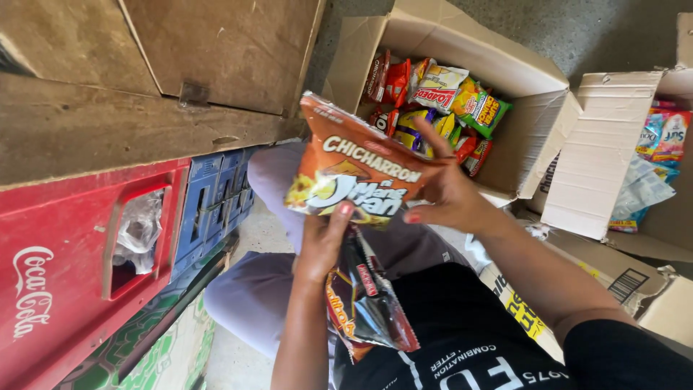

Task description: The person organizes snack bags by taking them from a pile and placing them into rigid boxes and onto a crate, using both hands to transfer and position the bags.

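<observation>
Step in hand, as it looks: sorting snack packs, w/ one pack held up for a look. Both hands are on the orange snack bag (354,170), raised in front of the person, above the lap and just in front of the open cardboard box (462,61).

Left hand (321,242): fingers curled shut round the bag's bottom edge, thumb on the front. The same hand also seems to pin a hanging strip of small packets (368,296), which dangles below toward the lap; exact grip on the strip can't be told.

Right hand (447,195): partly open, fingertips pinching the bag's right edge, index finger stretched up along the side.

Next move, by judgement: the bag needs one hand freed, so the left must keep hold of bag and strip alike, or the strip slips. Any set-down into the box calls for a reach forward over packs already there.

How the bag looks: orange, glossy, puffed w/ air, tilted, front facing the camera, picture of pale curled snacks at the lower left. No tear seen.

Around: box holds mixed red, yellow & green snack packs (433,97). Second box (613,144) to the right w/ more packets. Red crate (65,267) and blue crate (213,206) at left, under a wooden table (108,123).
</observation>
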